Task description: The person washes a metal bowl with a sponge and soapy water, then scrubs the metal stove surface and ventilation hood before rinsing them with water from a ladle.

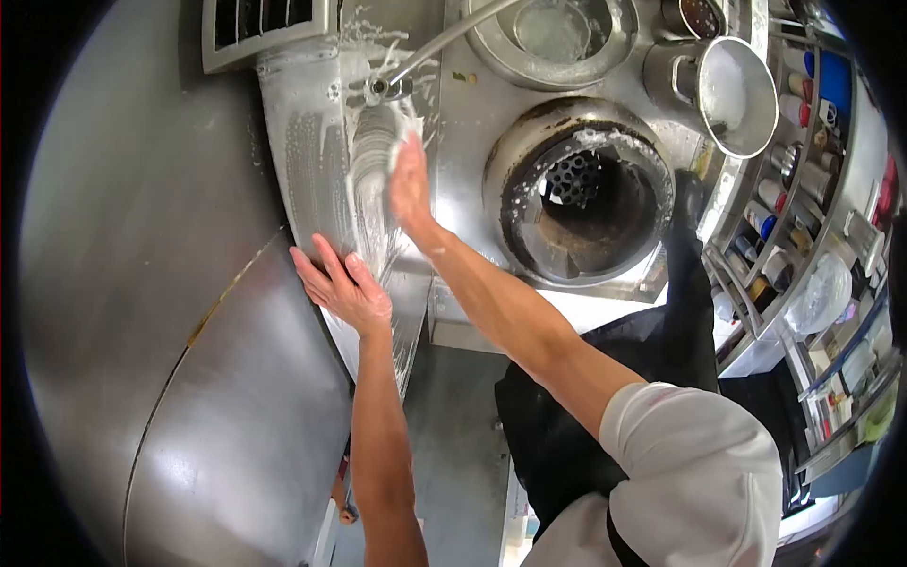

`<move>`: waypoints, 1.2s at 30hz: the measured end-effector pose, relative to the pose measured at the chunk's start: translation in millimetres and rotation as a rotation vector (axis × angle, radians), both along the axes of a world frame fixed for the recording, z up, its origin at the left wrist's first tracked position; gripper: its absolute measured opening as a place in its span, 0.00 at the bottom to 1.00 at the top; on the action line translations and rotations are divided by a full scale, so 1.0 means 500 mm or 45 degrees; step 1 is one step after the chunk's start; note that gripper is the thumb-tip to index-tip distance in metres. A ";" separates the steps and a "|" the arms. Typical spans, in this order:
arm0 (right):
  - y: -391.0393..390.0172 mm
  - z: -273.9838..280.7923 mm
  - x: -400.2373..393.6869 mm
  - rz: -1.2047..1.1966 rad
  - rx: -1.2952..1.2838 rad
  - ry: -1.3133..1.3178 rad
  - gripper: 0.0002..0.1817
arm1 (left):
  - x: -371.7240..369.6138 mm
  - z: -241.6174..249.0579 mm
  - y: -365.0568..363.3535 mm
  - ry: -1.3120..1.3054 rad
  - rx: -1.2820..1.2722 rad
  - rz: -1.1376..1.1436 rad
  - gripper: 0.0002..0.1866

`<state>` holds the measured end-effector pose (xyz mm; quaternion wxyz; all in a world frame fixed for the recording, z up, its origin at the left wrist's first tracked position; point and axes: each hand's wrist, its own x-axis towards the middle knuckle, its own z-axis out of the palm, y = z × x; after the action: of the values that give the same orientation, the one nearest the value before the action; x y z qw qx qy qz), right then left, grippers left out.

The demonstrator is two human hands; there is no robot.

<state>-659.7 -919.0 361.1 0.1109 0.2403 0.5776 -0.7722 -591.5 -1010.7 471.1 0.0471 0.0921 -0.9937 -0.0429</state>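
My right hand [412,184] presses against the soapy steel panel [316,180] below the tap. Motion blurs its fingers. A whitish, foamy thing [407,121] shows at the fingertips, and I cannot make out what it is. Curved streaks of suds [370,180] run over the steel beside this hand. Lower down, my left hand [348,291] rests on the panel's left edge, fingers spread and holding nothing. The metal tap [381,87], with its long spout, sits just above my right hand.
A round burner well [501,189] opens to the right, its inside dark and foam-spotted. Behind it are a large pan [491,57] and a steel pot [673,71] with whitish contents. Shelves of containers [770,194] line the far right; a steel wall [142,236] curves along the left.
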 end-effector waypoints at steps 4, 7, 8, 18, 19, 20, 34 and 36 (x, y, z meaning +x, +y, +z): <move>-0.069 0.086 0.108 -0.042 0.349 0.138 0.30 | 0.004 -0.008 -0.015 -0.009 -0.086 -0.060 0.30; -0.038 0.026 -0.033 -0.238 0.468 0.300 0.27 | 0.000 -0.013 -0.004 -0.036 -0.079 -0.067 0.30; -0.034 -0.066 -0.055 -0.308 0.255 0.303 0.27 | 0.001 -0.001 -0.004 -0.016 -0.079 -0.082 0.30; -0.042 -0.067 -0.039 -0.179 0.410 0.151 0.30 | -0.005 0.009 -0.005 -0.115 -0.046 -0.128 0.30; -0.045 -0.165 -0.077 -0.261 0.495 0.162 0.30 | -0.008 0.010 0.003 -0.113 -0.008 -0.108 0.29; -0.005 -0.204 -0.126 -0.390 -0.004 -0.311 0.27 | -0.007 0.004 0.007 -0.108 0.026 -0.080 0.29; -0.039 -0.389 -0.049 -0.292 -0.259 -0.477 0.30 | -0.006 0.002 -0.012 -0.137 -0.034 -0.221 0.30; -0.117 -0.406 0.173 -0.095 -0.563 -0.970 0.28 | -0.007 -0.005 -0.011 -0.117 -0.020 -0.240 0.30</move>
<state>-572.9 -977.4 158.0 0.3365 0.4990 0.3074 -0.7371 -594.9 -1016.1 468.4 -0.0021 -0.0004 -0.9994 -0.0349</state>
